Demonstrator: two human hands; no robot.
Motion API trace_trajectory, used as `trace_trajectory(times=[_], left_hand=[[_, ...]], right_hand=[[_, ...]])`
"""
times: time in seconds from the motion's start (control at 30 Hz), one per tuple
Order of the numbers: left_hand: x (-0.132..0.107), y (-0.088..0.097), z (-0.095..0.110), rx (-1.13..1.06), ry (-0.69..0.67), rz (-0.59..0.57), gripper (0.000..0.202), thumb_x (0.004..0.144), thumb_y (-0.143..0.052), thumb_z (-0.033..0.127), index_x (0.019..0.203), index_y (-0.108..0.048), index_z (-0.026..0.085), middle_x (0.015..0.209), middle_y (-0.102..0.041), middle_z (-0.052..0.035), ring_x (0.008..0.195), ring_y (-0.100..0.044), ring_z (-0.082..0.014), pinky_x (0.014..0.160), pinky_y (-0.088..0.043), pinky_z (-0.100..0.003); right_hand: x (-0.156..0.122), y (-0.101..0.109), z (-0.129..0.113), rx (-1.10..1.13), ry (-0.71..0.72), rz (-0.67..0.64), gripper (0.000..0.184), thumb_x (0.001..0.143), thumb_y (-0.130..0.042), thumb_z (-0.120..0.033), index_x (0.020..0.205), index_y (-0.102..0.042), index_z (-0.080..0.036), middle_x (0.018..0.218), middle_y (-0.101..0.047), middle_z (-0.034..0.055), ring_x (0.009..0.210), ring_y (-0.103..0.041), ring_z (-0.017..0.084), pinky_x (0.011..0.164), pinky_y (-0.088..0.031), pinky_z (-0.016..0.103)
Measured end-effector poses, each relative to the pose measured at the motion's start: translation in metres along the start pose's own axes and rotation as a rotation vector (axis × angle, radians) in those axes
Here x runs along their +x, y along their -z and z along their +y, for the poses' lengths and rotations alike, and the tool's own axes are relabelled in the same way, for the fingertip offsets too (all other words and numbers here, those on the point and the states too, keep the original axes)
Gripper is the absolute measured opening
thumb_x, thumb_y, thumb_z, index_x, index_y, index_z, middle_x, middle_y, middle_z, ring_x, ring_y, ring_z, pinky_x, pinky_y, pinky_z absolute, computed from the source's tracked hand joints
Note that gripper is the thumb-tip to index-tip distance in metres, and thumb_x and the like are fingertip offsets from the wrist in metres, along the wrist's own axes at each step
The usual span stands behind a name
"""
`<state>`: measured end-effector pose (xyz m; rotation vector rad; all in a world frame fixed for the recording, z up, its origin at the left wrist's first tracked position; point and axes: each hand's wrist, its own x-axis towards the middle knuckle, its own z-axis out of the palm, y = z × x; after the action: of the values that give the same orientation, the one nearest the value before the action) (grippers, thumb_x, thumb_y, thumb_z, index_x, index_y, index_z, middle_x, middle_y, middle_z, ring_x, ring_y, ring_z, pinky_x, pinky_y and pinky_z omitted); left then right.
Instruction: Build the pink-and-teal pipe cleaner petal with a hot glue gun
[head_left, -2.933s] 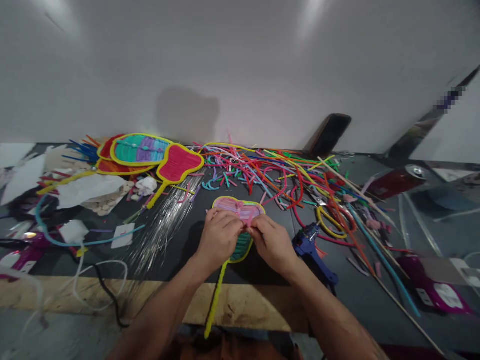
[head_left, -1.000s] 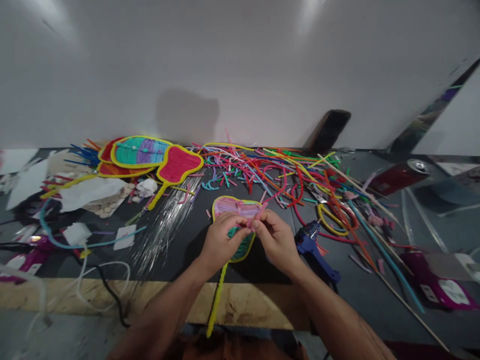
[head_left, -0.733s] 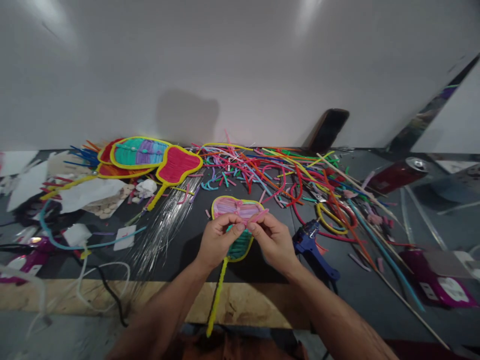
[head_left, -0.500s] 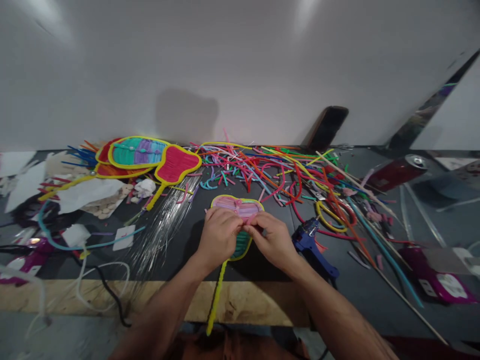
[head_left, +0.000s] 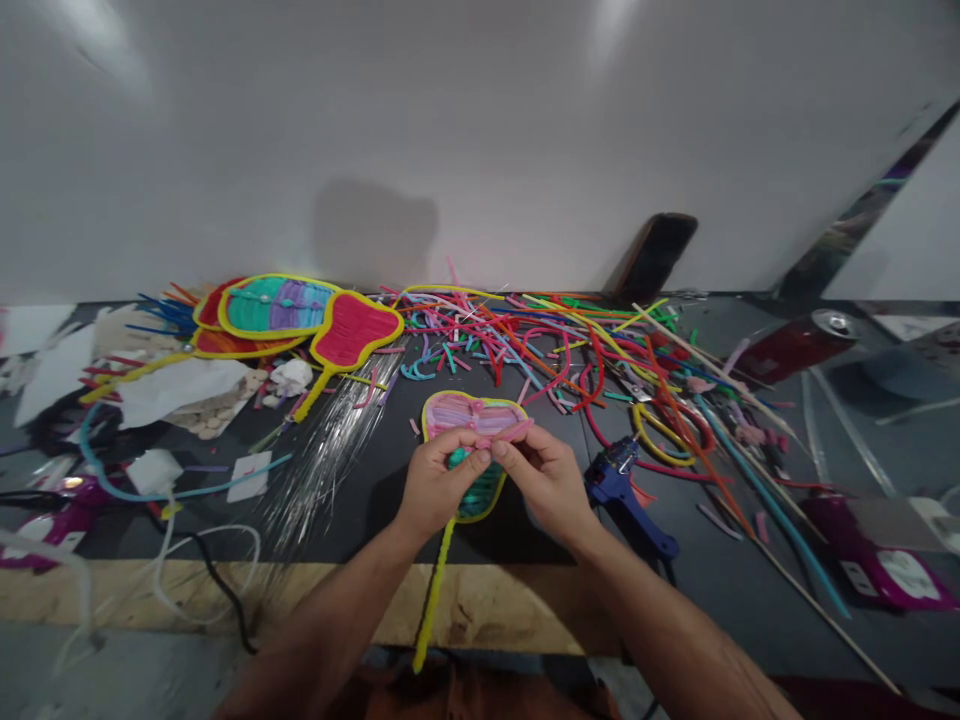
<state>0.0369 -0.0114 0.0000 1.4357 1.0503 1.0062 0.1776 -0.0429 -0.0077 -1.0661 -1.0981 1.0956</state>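
Between the fingertips of my left hand (head_left: pixel 446 480) and my right hand (head_left: pixel 544 482) is a pink pipe cleaner (head_left: pixel 510 434). Both hands pinch it, thumbs close together. Just beneath them lies a butterfly-like pipe cleaner shape (head_left: pixel 480 412) with a yellow outline, pink and lilac at the top and green lower down. Its yellow twisted stem (head_left: pixel 430 605) points toward me over the table's edge. My fingers cover the middle of the shape.
A blue glue gun (head_left: pixel 630 495) lies right of my hands, by yellow-handled scissors (head_left: pixel 660 432). Cut pipe cleaners (head_left: pixel 495 335) heap along the back. Finished-looking colourful shapes (head_left: pixel 281 305) lie left, above silvery strands (head_left: pixel 330 450). A phone (head_left: pixel 660 255) leans on the wall, near a red can (head_left: pixel 795 347).
My left fingers have curled back and down, uncovering more of the shape's left side. The pink pipe cleaner now shows more plainly between my fingertips.
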Motion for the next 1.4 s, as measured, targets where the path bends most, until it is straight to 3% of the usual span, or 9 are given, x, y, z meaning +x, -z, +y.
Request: trace_trajectory(times=[0.2,0.4,0.5,0.7,0.8,0.9,1.1,1.2,1.4], left_hand=[[0.003,0.005,-0.004,-0.025,0.025,-0.063,0.016,0.078,-0.063,0.031,0.074,-0.065,0.016,0.07,-0.062,0.0012,0.068,-0.055,-0.0128,0.067,-0.045,-0.024],[0.007,0.009,0.004,0.599,-0.35,-0.128,0.013,0.078,-0.056,0.019,0.067,-0.062,0.018,0.071,-0.065,-0.0017,0.073,-0.059,-0.0166,0.076,-0.043,-0.031],[0.006,0.007,0.004,0.718,-0.44,-0.07,0.014,0.08,-0.056,0.02,0.068,-0.064,0.019,0.073,-0.069,-0.0032,0.077,-0.062,-0.0187,0.083,-0.042,-0.035],[0.0,0.002,0.002,0.239,-0.077,-0.04,0.018,0.083,-0.06,0.032,0.084,-0.069,0.017,0.08,-0.072,-0.0023,0.077,-0.064,-0.0163,0.073,-0.048,-0.026],[0.001,0.005,0.003,0.161,-0.027,-0.048,0.02,0.082,-0.06,0.034,0.081,-0.068,0.016,0.077,-0.07,-0.0023,0.074,-0.063,-0.016,0.07,-0.049,-0.025],[0.004,0.009,0.004,0.367,-0.165,-0.074,0.019,0.084,-0.056,0.032,0.08,-0.067,0.017,0.077,-0.069,-0.003,0.076,-0.062,-0.0166,0.072,-0.047,-0.027],[0.005,0.014,0.004,0.945,-0.55,-0.126,0.02,0.083,-0.048,0.016,0.086,-0.068,0.02,0.083,-0.072,-0.006,0.081,-0.062,-0.02,0.09,-0.037,-0.042],[0.002,0.009,0.004,0.815,-0.491,-0.058,0.016,0.086,-0.052,0.021,0.085,-0.068,0.019,0.084,-0.072,-0.0054,0.082,-0.062,-0.0191,0.089,-0.039,-0.039],[0.001,0.004,0.006,0.208,-0.056,-0.069,0.023,0.085,-0.057,0.036,0.08,-0.065,0.015,0.073,-0.066,-0.0008,0.068,-0.059,-0.0139,0.065,-0.046,-0.023]], right_hand=[[0.001,0.004,-0.006,-0.237,0.153,-0.019,0.014,0.087,-0.059,-0.03,0.078,-0.065,-0.02,0.076,-0.065,0.002,0.072,-0.059,0.015,0.068,-0.047,0.027],[0.006,0.013,-0.009,-0.621,0.341,-0.102,0.012,0.087,-0.056,-0.02,0.076,-0.061,-0.02,0.071,-0.061,0.0016,0.067,-0.055,0.014,0.063,-0.044,0.024],[0.007,0.014,-0.007,-0.701,0.336,-0.131,0.015,0.089,-0.052,-0.02,0.075,-0.059,-0.02,0.072,-0.06,0.0026,0.067,-0.054,0.014,0.063,-0.043,0.025],[0.003,0.005,-0.009,-0.363,0.174,0.003,0.016,0.089,-0.055,-0.027,0.077,-0.06,-0.02,0.071,-0.06,0.0007,0.067,-0.056,0.014,0.063,-0.045,0.026],[0.002,0.004,-0.01,-0.298,0.193,0.005,0.01,0.085,-0.06,-0.026,0.078,-0.065,-0.021,0.078,-0.066,0.0023,0.073,-0.061,0.016,0.068,-0.048,0.028],[0.004,0.007,-0.01,-0.342,0.21,-0.014,0.008,0.084,-0.061,-0.024,0.08,-0.067,-0.022,0.08,-0.068,0.0032,0.076,-0.063,0.017,0.07,-0.049,0.029],[0.007,0.014,-0.003,-0.706,0.309,-0.13,0.014,0.087,-0.053,-0.019,0.078,-0.064,-0.021,0.077,-0.065,0.0051,0.072,-0.06,0.016,0.066,-0.047,0.027],[0.006,0.012,-0.003,-0.617,0.314,-0.075,0.012,0.088,-0.052,-0.02,0.08,-0.061,-0.02,0.079,-0.064,0.0044,0.075,-0.059,0.016,0.069,-0.046,0.027],[0.002,0.006,-0.006,-0.34,0.169,0.014,0.01,0.088,-0.057,-0.026,0.08,-0.063,-0.021,0.078,-0.064,0.0012,0.074,-0.059,0.015,0.069,-0.046,0.027]])
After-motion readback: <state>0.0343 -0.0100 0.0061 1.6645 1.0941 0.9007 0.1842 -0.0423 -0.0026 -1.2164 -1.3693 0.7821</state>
